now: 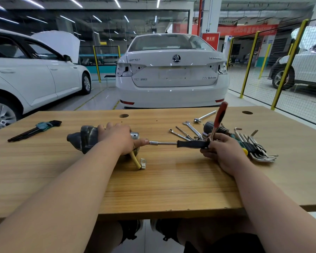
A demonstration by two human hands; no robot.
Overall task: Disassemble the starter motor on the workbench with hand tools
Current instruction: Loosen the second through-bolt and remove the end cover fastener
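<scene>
The grey starter motor [84, 138] lies on its side on the wooden workbench [162, 179], left of centre. My left hand [119, 138] grips its body, and the thumb touches the metal socket tip. A yellow cable [135, 160] with a metal lug sticks out under that hand. My right hand [222, 149] holds the black handle of a socket driver [181, 143], whose shaft lies level and points left into the motor's end. The same hand also holds a red-and-black-handled tool [220, 115] that stands up and leans right.
A hex key set [35, 129] lies at the far left. Wrenches [188, 131], a T-bar [205, 116], a dark cylindrical part [209, 126] and several hex keys [257, 148] crowd the right side. A white car [171, 73] is parked beyond the bench's far edge.
</scene>
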